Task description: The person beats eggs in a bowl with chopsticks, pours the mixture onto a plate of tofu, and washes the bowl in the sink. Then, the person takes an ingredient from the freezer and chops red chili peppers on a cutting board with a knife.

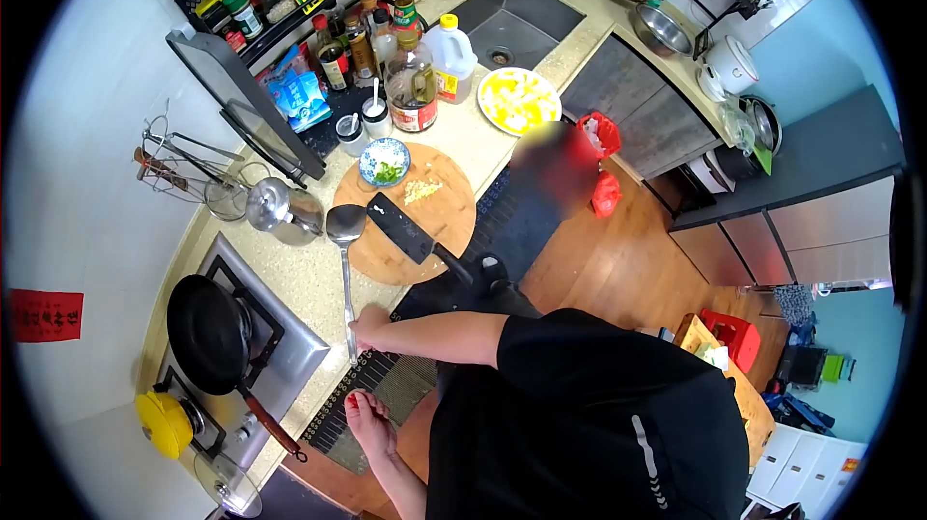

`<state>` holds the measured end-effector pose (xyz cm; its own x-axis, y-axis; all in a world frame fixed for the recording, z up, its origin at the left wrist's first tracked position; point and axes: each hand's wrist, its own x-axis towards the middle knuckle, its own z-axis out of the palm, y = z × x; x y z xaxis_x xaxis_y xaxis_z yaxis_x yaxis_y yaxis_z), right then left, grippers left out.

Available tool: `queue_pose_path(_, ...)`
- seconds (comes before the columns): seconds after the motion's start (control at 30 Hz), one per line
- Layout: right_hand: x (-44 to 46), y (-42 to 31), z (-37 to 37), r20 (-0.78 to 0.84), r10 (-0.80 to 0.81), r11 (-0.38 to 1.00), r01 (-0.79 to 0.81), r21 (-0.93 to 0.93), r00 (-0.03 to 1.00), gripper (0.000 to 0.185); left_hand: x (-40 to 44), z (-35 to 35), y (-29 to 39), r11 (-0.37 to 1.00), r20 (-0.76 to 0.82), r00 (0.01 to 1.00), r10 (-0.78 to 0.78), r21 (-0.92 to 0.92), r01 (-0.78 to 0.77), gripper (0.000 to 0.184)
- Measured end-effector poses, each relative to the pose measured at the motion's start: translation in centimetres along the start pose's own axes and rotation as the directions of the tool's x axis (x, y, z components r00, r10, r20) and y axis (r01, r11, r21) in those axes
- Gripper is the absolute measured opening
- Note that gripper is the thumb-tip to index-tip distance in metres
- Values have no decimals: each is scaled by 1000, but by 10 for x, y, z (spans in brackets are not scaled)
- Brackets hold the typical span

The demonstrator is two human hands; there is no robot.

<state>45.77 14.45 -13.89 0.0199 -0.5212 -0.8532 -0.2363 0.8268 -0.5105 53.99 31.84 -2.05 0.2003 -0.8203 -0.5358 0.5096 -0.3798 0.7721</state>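
A person [589, 414] in a black T-shirt works at a kitchen counter [314, 264], the left hand [372, 428] held apart from the round cutting board [452, 216], on the person's side; its fingers curl loosely inward, though from here I cannot tell whether the tips meet. The right hand [368, 327], nearer the board, closes its fingers around the handle of a metal spatula [346, 224], whose blade reaches the board's rim; whether the two touch is unclear. On the board, a black-bladed cleaver [399, 226] lies with its handle past the edge, just beside pale chopped bits [422, 192] and a blue-patterned bowl [372, 155] containing green pieces. To the board's stove side, a black frying pan [206, 337] sits on the stove [294, 356]. Beyond the board stand bottles [413, 85] and a plate [482, 107] of yellow and white pieces, near the sink [512, 23].
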Motion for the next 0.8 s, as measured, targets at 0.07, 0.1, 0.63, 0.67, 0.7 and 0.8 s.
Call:
queue_pose_path(0.07,-20,-2,-28,5,-222,968,221,-115,975,28,0,6,1,995,1,1000,1,103,-1,14)
queue_pose_path(0.1,-30,5,-51,9,-464,853,450,-263,886,26,3,5,-3,992,1,1000,20,127,-20,14)
queue_pose_path(0.63,-45,-13,-273,104,-746,416,582,-698,658,24,146,141,-40,176,542,769,338,767,-617,18)
queue_pose_path(0.67,-44,-10,-281,104,-765,412,607,-680,635,21,150,152,-41,126,535,772,344,788,-602,18)
queue_pose_path(0.7,-47,-8,-290,101,-785,407,631,-661,612,19,154,161,-43,75,530,772,349,806,-587,18)
queue_pose_path(0.8,-69,2,-313,65,-794,449,655,-608,604,14,174,182,-55,-41,553,728,406,806,-590,18)
